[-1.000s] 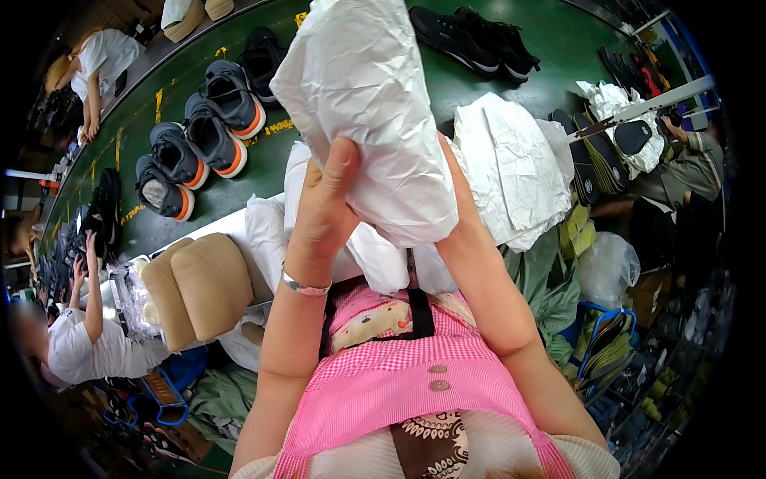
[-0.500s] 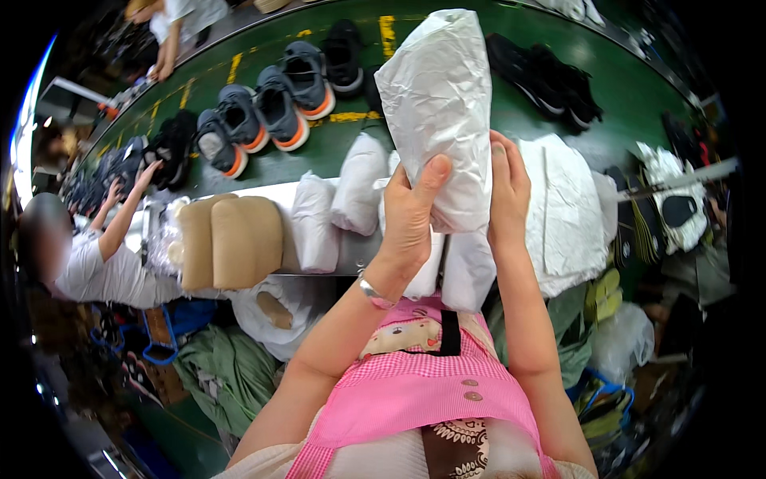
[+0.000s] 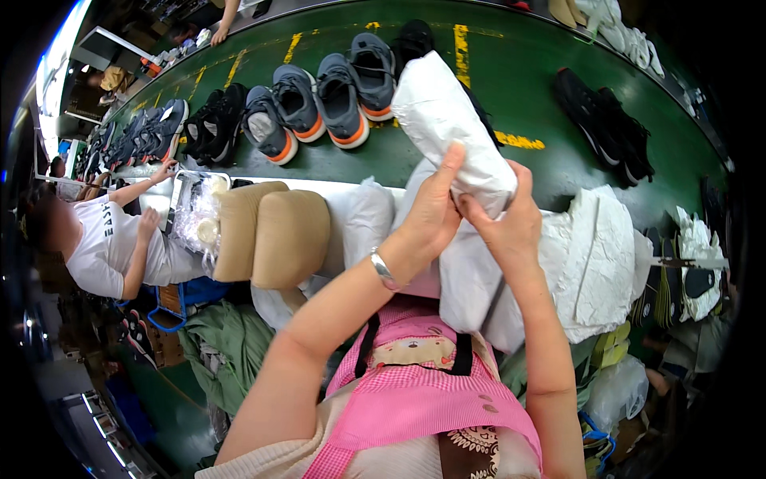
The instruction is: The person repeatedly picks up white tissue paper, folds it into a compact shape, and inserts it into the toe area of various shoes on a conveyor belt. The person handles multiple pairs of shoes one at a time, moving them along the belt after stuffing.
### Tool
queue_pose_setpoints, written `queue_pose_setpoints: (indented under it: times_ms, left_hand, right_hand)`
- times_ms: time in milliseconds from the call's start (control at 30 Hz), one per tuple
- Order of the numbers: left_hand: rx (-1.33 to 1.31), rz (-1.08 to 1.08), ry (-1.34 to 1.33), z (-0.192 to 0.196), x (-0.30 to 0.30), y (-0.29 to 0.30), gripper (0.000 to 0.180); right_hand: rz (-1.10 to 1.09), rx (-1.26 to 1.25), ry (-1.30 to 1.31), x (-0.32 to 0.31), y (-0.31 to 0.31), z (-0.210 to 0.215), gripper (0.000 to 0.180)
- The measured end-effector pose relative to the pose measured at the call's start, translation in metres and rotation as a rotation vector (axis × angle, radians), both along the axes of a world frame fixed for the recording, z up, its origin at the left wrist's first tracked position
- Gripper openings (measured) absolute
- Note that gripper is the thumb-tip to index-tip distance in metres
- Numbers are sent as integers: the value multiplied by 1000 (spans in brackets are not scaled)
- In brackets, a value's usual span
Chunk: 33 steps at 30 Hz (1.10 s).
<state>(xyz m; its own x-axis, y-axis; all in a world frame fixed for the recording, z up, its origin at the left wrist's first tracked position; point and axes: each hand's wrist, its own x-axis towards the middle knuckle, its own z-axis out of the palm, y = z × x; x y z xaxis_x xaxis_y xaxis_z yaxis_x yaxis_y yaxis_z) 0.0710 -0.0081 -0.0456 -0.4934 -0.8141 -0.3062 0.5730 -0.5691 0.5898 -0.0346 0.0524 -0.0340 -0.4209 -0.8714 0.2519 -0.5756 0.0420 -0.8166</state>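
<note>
Both of my hands are closed around a white, crumpled paper bundle [image 3: 447, 128], which tilts up and to the left in front of me. My left hand [image 3: 432, 203] grips its near left side, thumb lying along the front. At the near right end, my right hand [image 3: 511, 231] pinches the paper between thumb and fingers. What is inside the bundle is hidden. Below my hands lie more white paper-wrapped bundles [image 3: 469, 275]. A stack of creased white paper sheets [image 3: 594, 247] sits right of my right hand.
Beyond my hands runs a green surface [image 3: 519, 96] with yellow markings, bearing grey shoes with orange soles [image 3: 339, 96] and black shoes [image 3: 602, 124]. Two tan padded pieces [image 3: 291, 239] stand left. Further left is a person in a white shirt [image 3: 120, 247]. Green cloth [image 3: 227, 343] hangs below.
The paper bundle has come down nearer to me and leans left. My right hand has shifted from its side to its near end, thumb now in front. The view has turned somewhat left.
</note>
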Motion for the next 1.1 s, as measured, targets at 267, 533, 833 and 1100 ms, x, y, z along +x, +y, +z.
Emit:
queue_pose_setpoints:
  times_ms: [267, 533, 833, 1100]
  left_hand:
    - [-936, -107, -1914, -51, 193, -243, 67]
    - [-743, -457, -1875, -124, 221, -352, 62]
    - [-1025, -511, -1824, -128, 144, -315, 59]
    - [-1141, -504, -1529, -82, 154, -274, 63]
  right_hand:
    - [-297, 214, 34, -6, -34, 0, 62]
    - [-549, 201, -29, -33, -7, -11, 71]
    - [-537, 251, -77, -29, -28, -14, 73]
    - [41, 287, -96, 20, -129, 13, 59]
